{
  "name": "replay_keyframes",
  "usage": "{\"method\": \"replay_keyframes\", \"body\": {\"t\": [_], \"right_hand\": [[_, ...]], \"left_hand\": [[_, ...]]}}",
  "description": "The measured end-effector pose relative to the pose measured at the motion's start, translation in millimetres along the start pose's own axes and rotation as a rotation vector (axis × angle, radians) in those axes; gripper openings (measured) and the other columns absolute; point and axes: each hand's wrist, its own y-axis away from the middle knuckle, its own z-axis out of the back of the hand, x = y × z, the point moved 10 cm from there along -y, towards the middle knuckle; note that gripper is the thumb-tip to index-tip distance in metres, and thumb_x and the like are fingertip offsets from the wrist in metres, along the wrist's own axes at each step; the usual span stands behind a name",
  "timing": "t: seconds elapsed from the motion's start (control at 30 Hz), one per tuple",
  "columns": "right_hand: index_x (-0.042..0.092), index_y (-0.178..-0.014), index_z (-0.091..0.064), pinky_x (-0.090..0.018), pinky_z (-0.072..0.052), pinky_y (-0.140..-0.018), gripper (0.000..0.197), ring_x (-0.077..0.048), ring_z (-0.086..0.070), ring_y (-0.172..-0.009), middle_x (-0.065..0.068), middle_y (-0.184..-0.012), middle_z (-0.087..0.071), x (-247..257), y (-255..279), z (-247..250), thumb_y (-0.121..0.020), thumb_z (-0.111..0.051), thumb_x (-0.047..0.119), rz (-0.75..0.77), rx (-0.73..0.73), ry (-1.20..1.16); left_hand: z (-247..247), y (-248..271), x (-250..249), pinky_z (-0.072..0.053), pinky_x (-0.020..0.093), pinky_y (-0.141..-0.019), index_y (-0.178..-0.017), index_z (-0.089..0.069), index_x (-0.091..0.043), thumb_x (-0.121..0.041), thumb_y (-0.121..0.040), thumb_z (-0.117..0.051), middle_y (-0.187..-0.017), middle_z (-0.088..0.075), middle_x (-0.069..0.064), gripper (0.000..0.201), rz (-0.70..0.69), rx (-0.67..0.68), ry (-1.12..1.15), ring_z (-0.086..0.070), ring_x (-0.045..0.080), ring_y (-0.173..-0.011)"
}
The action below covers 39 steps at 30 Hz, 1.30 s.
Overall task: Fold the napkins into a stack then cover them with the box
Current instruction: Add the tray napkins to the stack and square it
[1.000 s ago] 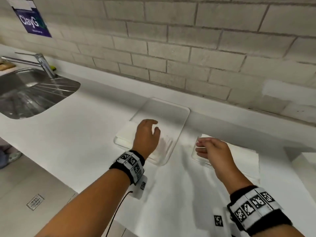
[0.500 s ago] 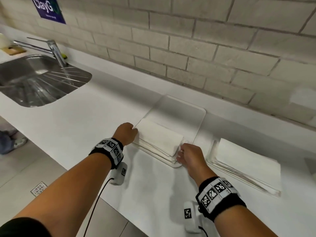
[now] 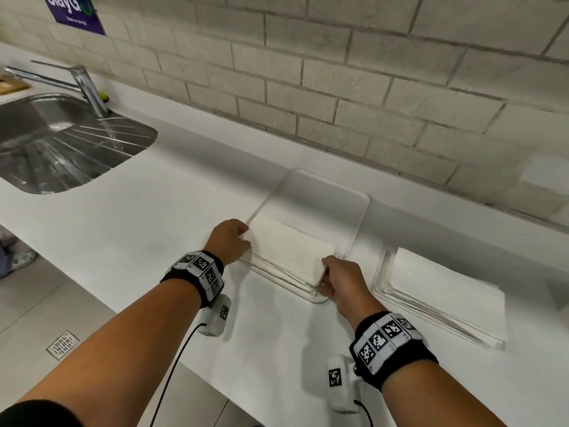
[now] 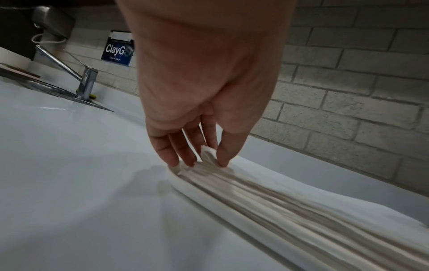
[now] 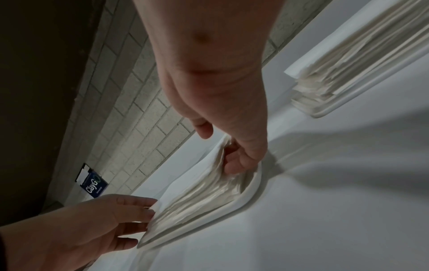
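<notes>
A stack of white napkins [image 3: 289,251] lies in the near end of a clear shallow box [image 3: 320,198] on the white counter. My left hand [image 3: 237,238] is at the stack's left corner. In the left wrist view its thumb and fingers [image 4: 206,163] pinch that corner of the napkins [image 4: 278,201]. My right hand [image 3: 329,272] grips the stack's near right corner. In the right wrist view its fingers [image 5: 223,154] curl into the edge of the sheets [image 5: 204,194] with the thumb above. The stack lies flat.
A second stack of napkins [image 3: 446,291] sits in another clear box to the right, close to my right wrist. A steel sink [image 3: 135,134] with a faucet [image 3: 87,87] is at far left. A brick wall runs behind the counter; the counter's front edge is beneath my forearms.
A second ago my left hand hovered open over the box and my right was at the right-hand stack. Both hands have since come to the corners of the left stack and hold it.
</notes>
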Motion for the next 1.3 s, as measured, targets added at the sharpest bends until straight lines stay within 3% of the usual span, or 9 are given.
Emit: {"method": "replay_keyframes", "body": {"t": [0.17, 0.27, 0.47, 0.6, 0.87, 0.97, 1.07, 1.2, 1.3], "right_hand": [[0.002, -0.082, -0.063, -0.039, -0.053, -0.065, 0.016, -0.026, -0.053, -0.048, -0.011, -0.059, -0.053, -0.5, -4.1, -5.8, -0.088, -0.067, 0.016, -0.018, 0.015, 0.009], [0.003, -0.082, -0.061, -0.035, -0.05, -0.055, 0.021, -0.03, -0.056, -0.049, -0.009, -0.055, -0.049, -1.2, -7.8, -8.8, -0.086, -0.073, 0.02, -0.012, 0.023, 0.021], [0.007, -0.104, -0.065, -0.023, -0.041, -0.043, 0.022, -0.024, -0.069, -0.055, -0.009, -0.09, -0.07, -0.8, -6.7, -26.2, -0.087, -0.074, 0.018, 0.031, 0.115, 0.018], [0.005, -0.109, -0.064, -0.022, -0.043, -0.04, 0.021, -0.021, -0.067, -0.049, -0.015, -0.088, -0.07, 1.9, -3.8, -29.6, -0.088, -0.067, 0.005, 0.066, 0.111, 0.035], [0.01, -0.099, -0.065, -0.035, -0.051, -0.059, 0.016, -0.031, -0.062, -0.067, -0.013, -0.091, -0.068, 24.9, 8.1, -24.3, -0.086, -0.066, 0.0, 0.145, 0.199, -0.047], [0.009, -0.104, -0.066, -0.029, -0.05, -0.052, 0.019, -0.023, -0.063, -0.068, -0.01, -0.091, -0.069, 34.5, 18.3, -16.9, -0.088, -0.064, -0.002, 0.179, 0.264, -0.073], [0.009, -0.109, -0.065, -0.027, -0.051, -0.049, 0.022, -0.017, -0.067, -0.066, -0.007, -0.091, -0.072, 40.0, 27.5, -3.9, -0.09, -0.064, -0.002, 0.226, 0.299, -0.072], [0.016, -0.103, -0.067, -0.024, -0.053, -0.049, 0.022, -0.011, -0.072, -0.068, 0.0, -0.089, -0.075, 40.2, 35.7, 14.6, -0.091, -0.064, -0.002, 0.269, 0.303, -0.079], [0.018, -0.103, -0.067, -0.023, -0.053, -0.05, 0.023, -0.009, -0.072, -0.069, 0.001, -0.09, -0.075, 41.0, 41.5, 22.6, -0.091, -0.064, -0.001, 0.298, 0.301, -0.048]], "left_hand": [[0.3, 0.5, 0.7, -0.041, 0.022, -0.085, -0.123, -0.064, -0.01, -0.01, -0.081, -0.074, -0.124, -0.061, 0.007, 0.043, -0.001, -0.003, 0.01, -0.058, 0.022, -0.114], [-0.3, 1.6, 1.7, -0.04, 0.022, -0.084, -0.123, -0.063, -0.011, -0.01, -0.081, -0.074, -0.124, -0.061, 0.007, 0.043, -0.004, -0.007, 0.018, -0.057, 0.021, -0.114], [0.1, 4.2, -0.4, -0.042, 0.022, -0.085, -0.123, -0.064, -0.01, -0.007, -0.081, -0.073, -0.121, -0.063, 0.006, 0.043, -0.017, -0.023, 0.043, -0.058, 0.021, -0.113], [0.5, 3.0, 4.2, -0.041, 0.022, -0.084, -0.121, -0.064, -0.011, -0.01, -0.081, -0.073, -0.115, -0.061, 0.003, 0.042, 0.009, -0.014, 0.084, -0.056, 0.016, -0.105], [16.5, 7.2, 10.3, -0.05, 0.041, -0.1, -0.116, -0.068, -0.017, -0.059, -0.076, -0.062, -0.114, -0.069, 0.0, 0.058, 0.08, -0.01, 0.39, -0.064, 0.023, -0.11], [17.2, 18.0, -11.4, -0.05, 0.045, -0.101, -0.112, -0.07, -0.016, -0.062, -0.083, -0.061, -0.112, -0.074, 0.004, 0.055, 0.033, 0.1, 0.585, -0.068, 0.025, -0.108], [2.3, 37.7, -36.2, -0.05, 0.038, -0.1, -0.123, -0.067, -0.014, -0.054, -0.091, -0.061, -0.119, -0.074, 0.005, 0.051, 0.021, 0.359, 0.819, -0.07, 0.022, -0.11], [-3.6, 53.2, -53.5, -0.053, 0.035, -0.092, -0.118, -0.07, -0.015, -0.06, -0.058, -0.087, -0.118, -0.074, 0.007, 0.077, -0.066, 0.451, 0.842, -0.071, 0.023, -0.107], [-6.3, 59.8, -57.3, -0.054, 0.033, -0.092, -0.122, -0.067, -0.015, -0.047, -0.055, -0.091, -0.121, -0.073, 0.006, 0.078, -0.118, 0.44, 0.814, -0.07, 0.024, -0.112]]}}
